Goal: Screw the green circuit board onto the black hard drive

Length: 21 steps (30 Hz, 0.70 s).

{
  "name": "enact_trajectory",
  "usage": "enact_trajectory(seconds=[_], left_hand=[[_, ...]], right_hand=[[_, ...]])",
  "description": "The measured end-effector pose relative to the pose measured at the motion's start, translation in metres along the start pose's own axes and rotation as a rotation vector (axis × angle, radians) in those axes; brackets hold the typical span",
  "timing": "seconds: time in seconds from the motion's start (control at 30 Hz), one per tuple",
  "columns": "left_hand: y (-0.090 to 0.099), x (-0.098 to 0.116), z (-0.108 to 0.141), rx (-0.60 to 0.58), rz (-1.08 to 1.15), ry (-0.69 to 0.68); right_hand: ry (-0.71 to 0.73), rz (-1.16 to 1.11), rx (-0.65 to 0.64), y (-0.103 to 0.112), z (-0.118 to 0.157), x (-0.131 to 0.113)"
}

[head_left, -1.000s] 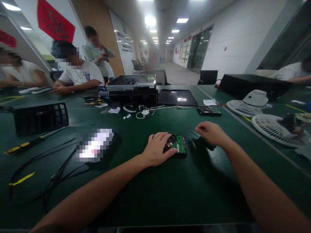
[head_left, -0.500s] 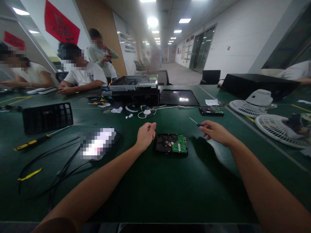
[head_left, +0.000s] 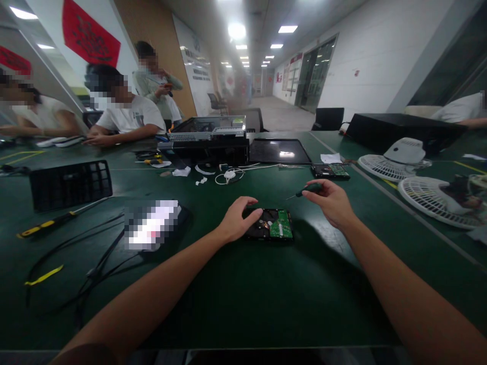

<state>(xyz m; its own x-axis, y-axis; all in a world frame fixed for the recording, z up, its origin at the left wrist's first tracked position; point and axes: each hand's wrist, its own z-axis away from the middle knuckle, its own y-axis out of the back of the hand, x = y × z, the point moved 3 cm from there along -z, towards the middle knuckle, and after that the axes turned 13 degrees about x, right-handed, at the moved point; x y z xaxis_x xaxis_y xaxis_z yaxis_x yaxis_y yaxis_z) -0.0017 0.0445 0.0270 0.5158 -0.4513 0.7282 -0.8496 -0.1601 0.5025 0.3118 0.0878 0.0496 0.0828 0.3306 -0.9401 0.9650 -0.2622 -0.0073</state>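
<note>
A hard drive (head_left: 265,229) lies flat on the green table, its black casing to the left and its green circuit board facing up on the right. My left hand (head_left: 239,219) is over the drive's left end, thumb and fingers spread apart; whether the fingertips touch the casing I cannot tell. In my right hand (head_left: 330,199) is a small screwdriver (head_left: 312,188) with a dark green handle, gripped between thumb and fingers. Its thin shaft points left and slightly down, the tip hovering just above the drive's back right corner.
A second hard drive (head_left: 330,171) sits farther back right. Beyond are an opened computer case (head_left: 207,147), a flat black panel (head_left: 279,151) and a white cable (head_left: 229,175). White fan parts (head_left: 433,200) stand right; a yellow-black screwdriver (head_left: 49,223), a lit phone (head_left: 152,225) and black cables lie left. People sit opposite.
My left hand has opened from a closed pose and moved right over the hard drive. My right hand has shifted the screwdriver, so more handle shows and the tip is nearer the drive.
</note>
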Motion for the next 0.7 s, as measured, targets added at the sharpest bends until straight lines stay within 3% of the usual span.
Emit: enact_trajectory(seconds=[0.13, 0.23, 0.47, 0.7], left_hand=[[-0.007, 0.004, 0.007, -0.262, -0.049, -0.069], [-0.009, 0.003, 0.008, -0.345, -0.114, -0.138], [-0.012, 0.000, 0.010, -0.310, -0.151, -0.202], [-0.013, 0.001, 0.010, -0.304, -0.161, -0.231]], right_hand=[[0.040, 0.018, 0.024, -0.006, 0.004, -0.005], [0.059, -0.008, -0.030, -0.012, 0.008, -0.007], [0.145, 0.100, -0.120, -0.023, 0.021, -0.013], [0.194, 0.135, -0.123, -0.025, 0.022, -0.013]])
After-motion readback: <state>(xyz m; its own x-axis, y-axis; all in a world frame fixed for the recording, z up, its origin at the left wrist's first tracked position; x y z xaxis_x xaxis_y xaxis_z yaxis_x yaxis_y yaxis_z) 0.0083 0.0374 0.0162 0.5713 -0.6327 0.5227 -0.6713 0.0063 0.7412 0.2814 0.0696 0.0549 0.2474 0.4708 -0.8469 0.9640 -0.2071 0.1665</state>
